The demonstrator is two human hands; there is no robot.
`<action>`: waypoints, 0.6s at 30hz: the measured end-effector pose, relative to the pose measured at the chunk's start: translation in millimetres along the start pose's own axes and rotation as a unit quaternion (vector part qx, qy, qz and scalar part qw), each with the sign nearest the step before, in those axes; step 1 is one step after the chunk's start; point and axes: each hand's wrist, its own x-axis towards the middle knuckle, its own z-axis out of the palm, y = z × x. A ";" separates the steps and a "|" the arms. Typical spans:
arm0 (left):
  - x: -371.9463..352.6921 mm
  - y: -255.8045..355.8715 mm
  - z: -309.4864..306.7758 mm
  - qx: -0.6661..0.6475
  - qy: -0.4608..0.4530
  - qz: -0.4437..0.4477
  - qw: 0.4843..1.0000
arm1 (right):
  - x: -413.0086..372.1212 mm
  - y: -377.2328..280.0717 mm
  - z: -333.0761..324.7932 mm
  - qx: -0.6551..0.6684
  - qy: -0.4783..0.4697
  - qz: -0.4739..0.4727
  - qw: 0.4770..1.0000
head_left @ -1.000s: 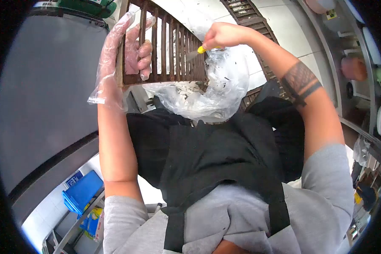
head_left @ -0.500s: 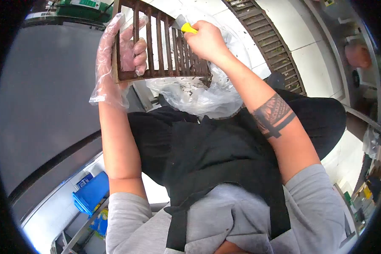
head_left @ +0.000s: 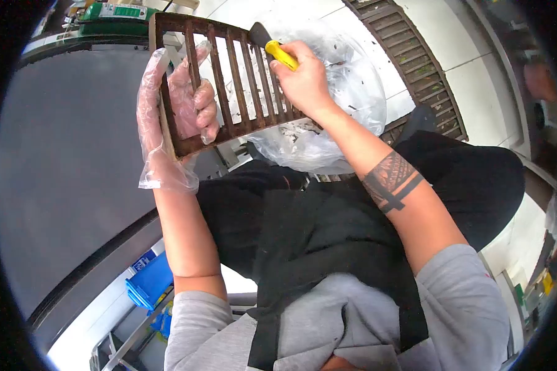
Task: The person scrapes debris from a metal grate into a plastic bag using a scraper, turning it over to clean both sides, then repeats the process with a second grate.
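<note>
A rusty brown slatted grate is tilted up over a container lined with clear plastic. My left hand, in a clear plastic glove, grips the grate's left end, with its fingers curled through the slats. My right hand is bare and closed round the yellow handle of a scraper. The scraper's dark blade lies against the upper edge of the grate. Dark bits of debris are scattered on the plastic beneath.
A large dark grey panel stands at the left, with a green object beyond it. Another slatted grate lies along the white tiled floor at the right. A blue bin is at the lower left.
The held grate and my left hand appear lower in view. The scraper has turned, showing more of its yellow handle and a dark blade. The whole view has shifted slightly.
</note>
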 end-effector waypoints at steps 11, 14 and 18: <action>-1.3 -0.2 -1.5 -0.008 0.014 -0.003 1.000 | 30.6 -30.8 -16.2 -0.081 -0.058 -0.133 0.986; -2.5 -1.1 -8.8 0.001 0.011 -0.007 1.000 | 60.7 -31.5 -48.4 0.001 -0.215 -0.015 0.977; -4.2 -1.9 -2.5 -0.003 0.037 0.011 0.999 | 79.5 -41.2 -81.5 -0.006 -0.176 0.111 0.978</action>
